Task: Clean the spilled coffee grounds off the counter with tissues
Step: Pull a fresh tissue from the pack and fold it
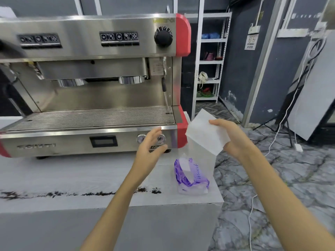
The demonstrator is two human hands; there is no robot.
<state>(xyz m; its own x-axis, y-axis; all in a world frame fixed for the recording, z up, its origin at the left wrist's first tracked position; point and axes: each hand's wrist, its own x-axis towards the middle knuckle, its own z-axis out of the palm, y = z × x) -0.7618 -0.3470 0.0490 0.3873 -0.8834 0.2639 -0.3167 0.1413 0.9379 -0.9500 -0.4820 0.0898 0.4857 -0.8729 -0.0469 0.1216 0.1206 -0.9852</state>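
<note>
My right hand holds a white tissue up in the air, above the counter's right end. A purple tissue pack lies on the white counter below it, with another tissue sticking out of its slot. My left hand hovers open, fingers apart, to the left of the held tissue and in front of the espresso machine. Dark coffee grounds lie in a broken line along the counter's front part, from the far left to just left of the pack.
A large steel and red espresso machine fills the back of the counter. The counter's right edge drops to a marbled floor with white cables. A white shelf unit stands behind.
</note>
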